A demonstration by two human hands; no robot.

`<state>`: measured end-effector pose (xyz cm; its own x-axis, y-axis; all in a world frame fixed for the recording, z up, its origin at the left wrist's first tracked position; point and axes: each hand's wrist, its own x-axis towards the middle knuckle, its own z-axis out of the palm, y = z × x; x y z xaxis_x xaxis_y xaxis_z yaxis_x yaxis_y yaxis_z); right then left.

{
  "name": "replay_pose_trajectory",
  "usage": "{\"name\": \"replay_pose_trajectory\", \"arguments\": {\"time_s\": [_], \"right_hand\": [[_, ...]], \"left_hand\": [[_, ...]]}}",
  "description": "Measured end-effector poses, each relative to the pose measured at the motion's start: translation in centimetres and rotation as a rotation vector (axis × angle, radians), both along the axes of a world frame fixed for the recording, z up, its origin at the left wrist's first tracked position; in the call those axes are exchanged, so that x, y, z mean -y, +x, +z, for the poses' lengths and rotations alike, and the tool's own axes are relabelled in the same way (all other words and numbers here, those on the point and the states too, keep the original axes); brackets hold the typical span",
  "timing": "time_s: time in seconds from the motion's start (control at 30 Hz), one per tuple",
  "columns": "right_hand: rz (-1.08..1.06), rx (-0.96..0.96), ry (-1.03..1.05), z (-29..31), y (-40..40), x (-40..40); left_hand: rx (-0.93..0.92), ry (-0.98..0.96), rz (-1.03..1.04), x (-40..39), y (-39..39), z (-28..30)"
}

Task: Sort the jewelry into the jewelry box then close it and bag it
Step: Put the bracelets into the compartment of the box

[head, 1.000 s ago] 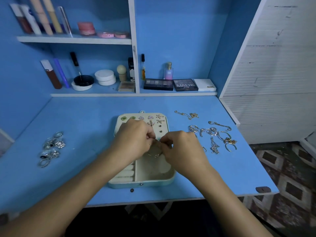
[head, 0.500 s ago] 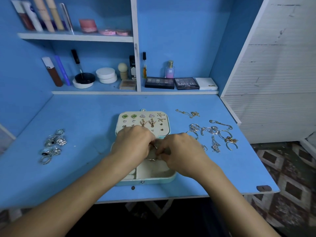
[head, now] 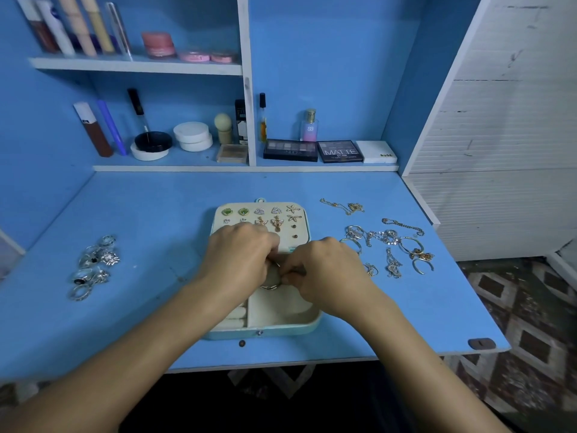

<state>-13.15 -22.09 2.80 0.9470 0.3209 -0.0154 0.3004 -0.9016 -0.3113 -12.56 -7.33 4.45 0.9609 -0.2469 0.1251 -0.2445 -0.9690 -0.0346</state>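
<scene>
Head view: left hand (head: pixel 242 257) and right hand (head: pixel 324 270) pinch a bangle (head: pixel 271 286) over the jewelry box (head: pixel 281 326) near the desk edge (head: pixel 312 364).

Left grip (head: pixel 242 259), right grip (head: pixel 324 270), fingertips together

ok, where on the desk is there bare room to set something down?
Bare desk lies behind the jewelry box, up to the shelf edge, and between the box and the rings at left. The near right corner is also free. The chains and bracelets crowd the right side, and both hands, left and right, cover the box.
</scene>
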Motion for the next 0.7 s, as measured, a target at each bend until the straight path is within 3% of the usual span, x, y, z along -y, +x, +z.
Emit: {"name": "replay_pose_trajectory", "arguments": {"time_s": [0.43,0.7], "right_hand": [[0.033,0.019,0.02,-0.5,-0.13,0.27],[0.029,0.015,0.062,-0.49,-0.25,0.51]], "left_hand": [[-0.013,-0.254,-0.007,-0.92,0.61,-0.63],[-0.02,-0.273,-0.012,-1.08,0.67,-0.86]]}}
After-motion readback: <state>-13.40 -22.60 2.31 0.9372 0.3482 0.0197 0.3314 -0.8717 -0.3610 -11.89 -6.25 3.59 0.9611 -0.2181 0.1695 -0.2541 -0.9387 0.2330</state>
